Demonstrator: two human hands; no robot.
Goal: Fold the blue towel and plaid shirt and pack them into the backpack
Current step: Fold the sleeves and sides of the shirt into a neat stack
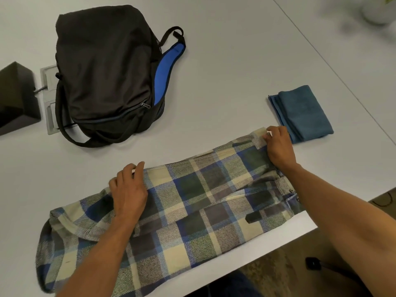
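Two hands — left hand (128, 189), right hand (278, 146) — grip one plaid shirt (192, 211).

We lose the plaid shirt (182, 211) past the bottom edge; a blurred white object (377, 9) sits cropped top right.

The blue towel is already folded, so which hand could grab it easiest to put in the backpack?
Probably the right hand. It pinches the plaid shirt's far edge right beside the blue towel. The left hand is farther away, nearer the backpack.
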